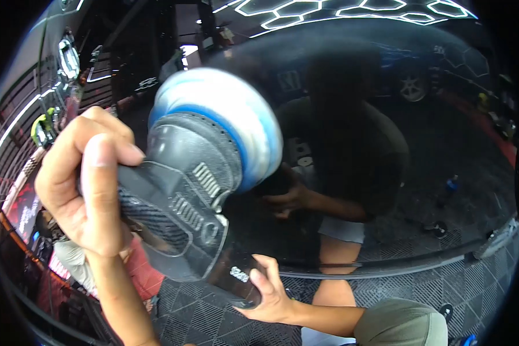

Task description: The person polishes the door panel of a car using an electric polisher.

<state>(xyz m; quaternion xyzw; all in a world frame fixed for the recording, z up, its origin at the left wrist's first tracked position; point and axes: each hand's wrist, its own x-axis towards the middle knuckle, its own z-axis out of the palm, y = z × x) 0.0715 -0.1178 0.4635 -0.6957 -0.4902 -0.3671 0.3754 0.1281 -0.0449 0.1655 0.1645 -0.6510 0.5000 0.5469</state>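
A cordless polisher (199,193) is held in both hands in front of a glossy dark car panel (455,155). Its long axis is slanted from the pad (230,109), at the upper end, down and rightward to the labelled rear end (232,279). By the left grip (89,179) the body is grasped from the outer side, close behind the pad, with the thumb laid along it and the fingers curled over the top. By the right grip (271,294) the rear end is clasped, with the fingers wrapped about its edge. The left grip is thus the nearer of the two to the pad, and the polisher's body lies between the hands.

The white and blue pad is turned toward the panel, away from both hands, and its rim is blurred. Whether its face is touching the panel cannot be told. Below the panel, a patterned tile floor (415,288) is seen.
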